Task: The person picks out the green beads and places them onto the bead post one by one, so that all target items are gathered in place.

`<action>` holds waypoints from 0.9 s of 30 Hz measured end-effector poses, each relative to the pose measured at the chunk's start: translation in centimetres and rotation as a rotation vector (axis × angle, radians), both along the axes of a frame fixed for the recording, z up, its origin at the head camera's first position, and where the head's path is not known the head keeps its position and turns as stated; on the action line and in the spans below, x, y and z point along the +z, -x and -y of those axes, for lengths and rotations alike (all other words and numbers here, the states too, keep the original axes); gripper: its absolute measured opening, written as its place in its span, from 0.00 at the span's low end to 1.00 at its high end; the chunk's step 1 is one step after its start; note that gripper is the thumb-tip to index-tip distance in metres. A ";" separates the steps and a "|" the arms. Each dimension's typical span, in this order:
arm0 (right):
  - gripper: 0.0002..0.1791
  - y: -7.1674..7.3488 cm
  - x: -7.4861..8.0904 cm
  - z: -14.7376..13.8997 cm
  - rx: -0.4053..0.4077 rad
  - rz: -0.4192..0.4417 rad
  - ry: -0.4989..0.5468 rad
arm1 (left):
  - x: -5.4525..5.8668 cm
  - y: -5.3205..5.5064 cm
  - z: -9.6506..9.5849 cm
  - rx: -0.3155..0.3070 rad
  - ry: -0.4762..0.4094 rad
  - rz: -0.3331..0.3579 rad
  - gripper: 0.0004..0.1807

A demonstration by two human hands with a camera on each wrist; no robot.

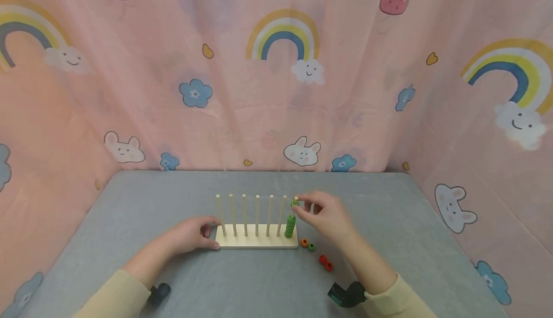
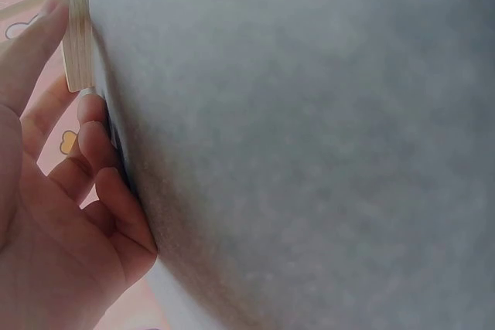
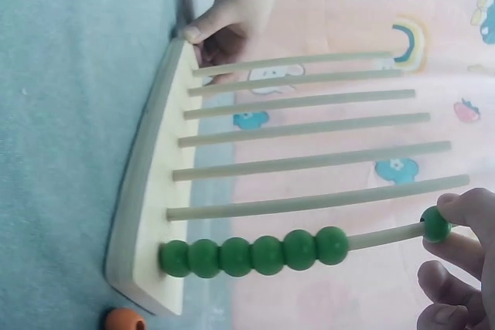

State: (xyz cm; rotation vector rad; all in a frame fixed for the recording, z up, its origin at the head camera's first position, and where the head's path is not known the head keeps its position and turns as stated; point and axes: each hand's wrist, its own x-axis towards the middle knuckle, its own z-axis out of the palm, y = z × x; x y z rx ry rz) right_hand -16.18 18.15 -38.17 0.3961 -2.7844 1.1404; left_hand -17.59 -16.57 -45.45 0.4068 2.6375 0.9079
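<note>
A pale wooden peg stand (image 1: 258,242) stands on the table with a row of several upright pegs. My left hand (image 1: 192,235) grips its left end, thumb at the front corner and fingers behind. Between thumb and index finger, my right hand (image 1: 321,212) pinches a green bead (image 3: 437,224), which is threaded on the tip of the rightmost peg (image 3: 387,237). Lower on that peg sits a stack of several green beads (image 3: 267,255), with bare wood between stack and pinched bead. The other pegs carry no beads.
Just off the stand's right front corner lie an orange bead (image 1: 304,242) and a loose green bead (image 1: 311,247). Two red beads (image 1: 326,262) lie nearer the right forearm. A patterned pink curtain (image 1: 276,116) hangs behind the grey table (image 1: 242,284).
</note>
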 end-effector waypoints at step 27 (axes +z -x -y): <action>0.17 -0.1 -3.9 -0.1 -0.050 0.126 -0.045 | -0.3 0.2 0.2 -0.016 0.003 -0.013 0.29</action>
